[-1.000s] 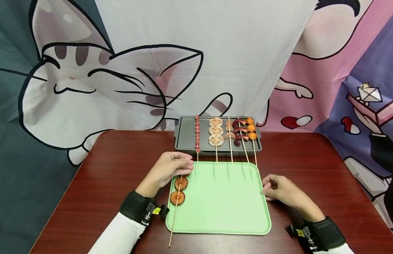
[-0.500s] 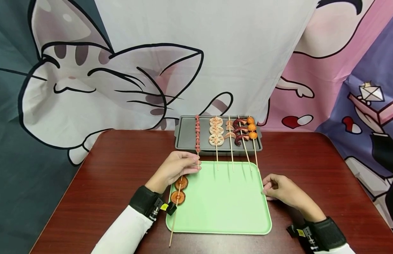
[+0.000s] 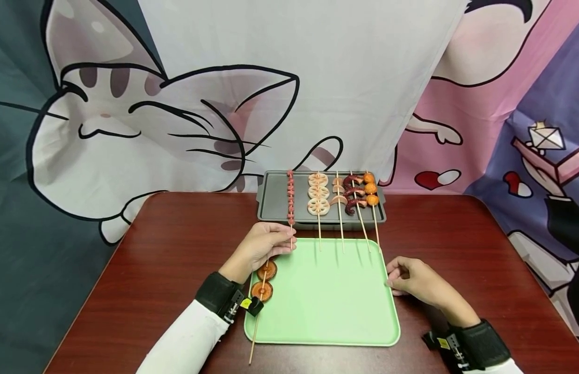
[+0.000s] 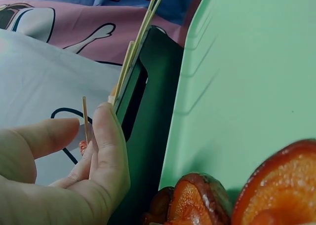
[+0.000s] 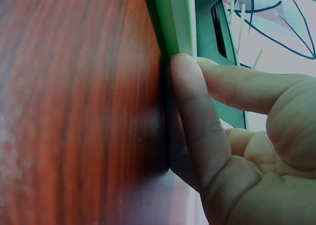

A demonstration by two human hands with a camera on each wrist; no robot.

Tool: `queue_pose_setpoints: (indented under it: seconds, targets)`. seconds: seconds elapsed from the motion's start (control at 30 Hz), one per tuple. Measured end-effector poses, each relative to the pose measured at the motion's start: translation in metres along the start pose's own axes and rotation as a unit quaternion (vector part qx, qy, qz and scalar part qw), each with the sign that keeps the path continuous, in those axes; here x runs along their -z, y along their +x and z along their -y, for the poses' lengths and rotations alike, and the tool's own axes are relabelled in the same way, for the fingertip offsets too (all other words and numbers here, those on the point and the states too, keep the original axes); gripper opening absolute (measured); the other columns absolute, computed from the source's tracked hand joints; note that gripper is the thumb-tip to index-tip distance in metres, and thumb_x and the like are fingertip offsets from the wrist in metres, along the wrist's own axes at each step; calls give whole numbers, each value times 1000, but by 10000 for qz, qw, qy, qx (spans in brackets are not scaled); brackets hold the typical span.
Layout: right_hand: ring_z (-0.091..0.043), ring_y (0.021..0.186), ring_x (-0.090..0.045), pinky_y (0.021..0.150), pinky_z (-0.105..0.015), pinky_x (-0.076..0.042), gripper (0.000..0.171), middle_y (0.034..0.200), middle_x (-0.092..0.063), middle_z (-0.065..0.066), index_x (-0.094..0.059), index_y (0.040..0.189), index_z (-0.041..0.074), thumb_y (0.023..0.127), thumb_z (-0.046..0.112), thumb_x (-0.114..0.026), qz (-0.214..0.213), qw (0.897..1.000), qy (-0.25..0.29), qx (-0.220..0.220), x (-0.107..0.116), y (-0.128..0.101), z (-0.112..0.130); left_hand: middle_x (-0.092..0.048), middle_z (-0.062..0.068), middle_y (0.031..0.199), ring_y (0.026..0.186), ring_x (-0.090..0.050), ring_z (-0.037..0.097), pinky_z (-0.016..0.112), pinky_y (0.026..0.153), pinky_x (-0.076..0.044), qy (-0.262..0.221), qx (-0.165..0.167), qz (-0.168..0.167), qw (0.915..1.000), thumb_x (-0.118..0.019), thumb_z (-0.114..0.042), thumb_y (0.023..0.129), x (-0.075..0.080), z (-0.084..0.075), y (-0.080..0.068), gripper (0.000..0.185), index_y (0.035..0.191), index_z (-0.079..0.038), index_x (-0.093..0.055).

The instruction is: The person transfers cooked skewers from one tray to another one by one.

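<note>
My left hand (image 3: pixel 271 241) pinches the bare stick end of a skewer of small pink pieces (image 3: pixel 291 195), which lies at the left on the grey grill pan (image 3: pixel 276 200). The left wrist view shows that stick (image 4: pixel 85 116) between thumb and fingers. Below this hand, a skewer of brown mushroom slices (image 3: pixel 262 291) lies along the left side of the green tray (image 3: pixel 327 296), its stick jutting past the front rim. My right hand (image 3: pixel 413 280) holds the tray's right rim (image 5: pixel 181 22) between thumb and finger.
Farther right on the pan lie skewers of lotus root slices (image 3: pixel 318 192), pale orange pieces (image 3: pixel 338 191), dark red tentacles (image 3: pixel 354 195) and orange balls (image 3: pixel 370 189). Their sticks overhang the tray's back edge. A printed cloth (image 3: pixel 364 93) hangs behind the brown table (image 3: pixel 191 244).
My left hand has moved a little right, from beside the pink skewer's stick to around it. The right hand stays at the tray rim, and the skewers lie as before.
</note>
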State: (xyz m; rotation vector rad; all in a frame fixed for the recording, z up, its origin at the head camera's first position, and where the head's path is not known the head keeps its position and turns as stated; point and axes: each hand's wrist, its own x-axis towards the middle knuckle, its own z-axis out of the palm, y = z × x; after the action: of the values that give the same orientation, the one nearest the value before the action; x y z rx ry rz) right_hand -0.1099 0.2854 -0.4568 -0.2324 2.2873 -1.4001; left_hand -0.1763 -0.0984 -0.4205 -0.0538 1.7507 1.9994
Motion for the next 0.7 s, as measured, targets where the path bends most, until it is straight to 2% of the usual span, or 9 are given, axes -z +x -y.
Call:
queue_pose_setpoints:
  seconds: [0.2, 0.4, 0.7]
  targets:
    - [-12, 80, -67, 70, -27, -63, 23, 92, -65, -13, -59, 114, -14, 96, 0, -65, 20, 10000, 32, 16, 0, 0, 0, -75, 11, 94, 77, -74, 12, 21, 70, -63, -191, 70, -24, 9998, -61, 3, 100, 0, 3, 4, 39, 134, 20, -54]
    - [-12, 80, -67, 70, -27, -63, 24, 92, -65, -13, -59, 114, -14, 96, 1, -67, 11, 10000, 43, 6, 0, 0, 0, -73, 9, 93, 77, -73, 12, 20, 69, -62, -186, -12, -75, 9998, -61, 7, 99, -2, 4, 4, 35, 132, 19, -57]
    - [-13, 80, -67, 70, -28, -63, 24, 92, -65, -13, -59, 114, -13, 96, 1, -67, -6, 10000, 10, -25, 1, 0, 1, -73, 26, 109, 76, -74, 12, 21, 70, -63, -46, -106, -220, 9997, -62, 8, 98, -3, 2, 3, 35, 131, 19, -58]
